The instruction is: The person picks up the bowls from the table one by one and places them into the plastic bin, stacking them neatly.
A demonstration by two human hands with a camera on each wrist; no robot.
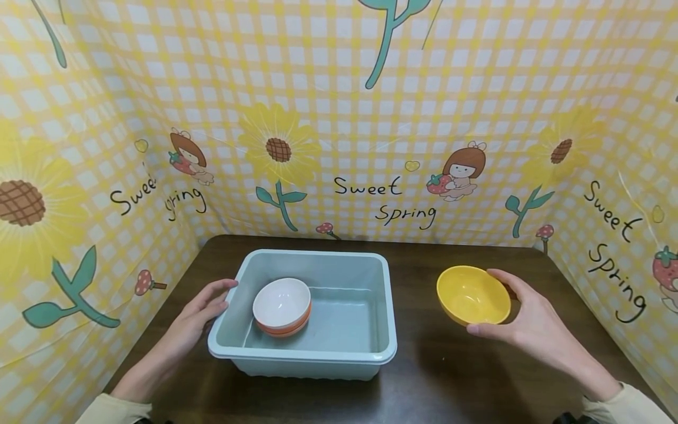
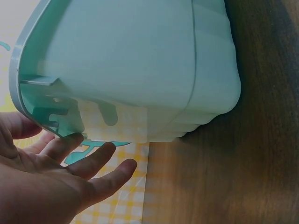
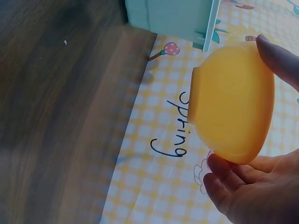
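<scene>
On the right, my right hand (image 1: pixel 535 321) holds a yellow bowl (image 1: pixel 473 294) above the table, thumb on the near side of its rim and fingers on the far side. Its smooth outside and foot ring face the right wrist view, where the bowl (image 3: pixel 236 102) looks orange-yellow. My left hand (image 1: pixel 193 318) touches the left rim of a pale blue-green plastic basin (image 1: pixel 346 356). Seen from the left wrist, the lower fingers (image 2: pixel 96 161) spread loosely below that rim. Stacked bowls (image 1: pixel 282 303), white inside and orange beneath, sit in the basin's left half.
The basin stands on a dark wooden table (image 1: pixel 424 365), left of centre. A yellow checked cloth (image 1: pixel 339 129) with sunflowers and "Sweet Spring" lettering encloses the back and both sides. Between the basin and the yellow bowl lies a stretch of bare tabletop.
</scene>
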